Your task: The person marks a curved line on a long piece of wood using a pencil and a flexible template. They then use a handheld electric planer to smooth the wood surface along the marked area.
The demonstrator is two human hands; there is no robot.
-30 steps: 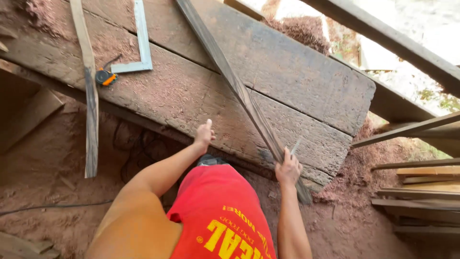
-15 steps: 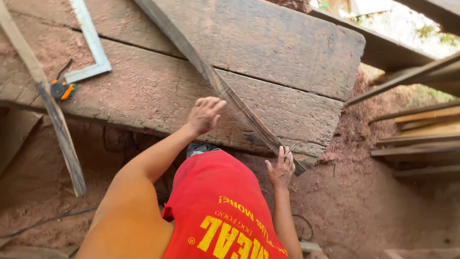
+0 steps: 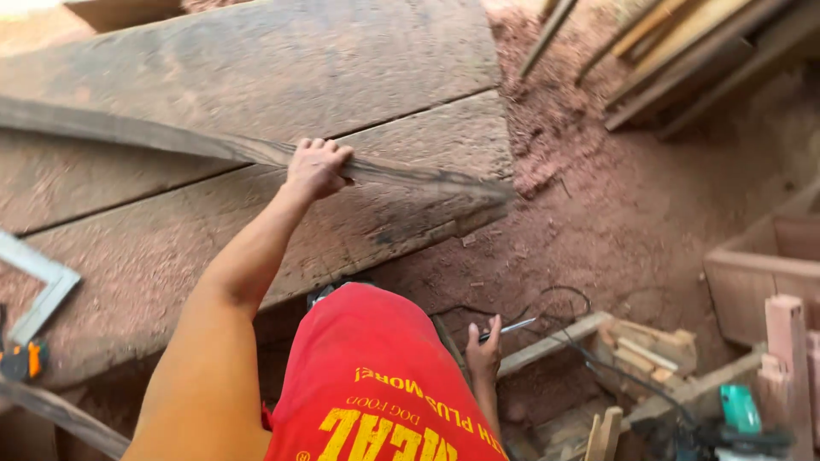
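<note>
My left hand (image 3: 316, 166) sits centre frame, a little above the middle, fingers (image 3: 329, 152) curled over the top edge of a thin wood strip (image 3: 171, 141), clenched on it. The strip runs from the left edge of the frame across to right of centre, lying over the wide planks (image 3: 256, 77); its right end (image 3: 478, 183) looks blurred. My right hand (image 3: 484, 350) is low, just right of centre, beside my red shirt (image 3: 376, 384), fingers closed around a thin pencil-like stick (image 3: 511, 328) that pokes out to the right. An open wooden box (image 3: 752, 273) sits at the right edge; I can't see its inside. A shallow wood frame (image 3: 555, 341) at lower right holds small offcut blocks (image 3: 658, 350). A metal square (image 3: 38, 290) and an orange-black tape measure (image 3: 21, 360) lie at the left edge. A green power tool (image 3: 739, 410) is in the bottom right corner.
</note>
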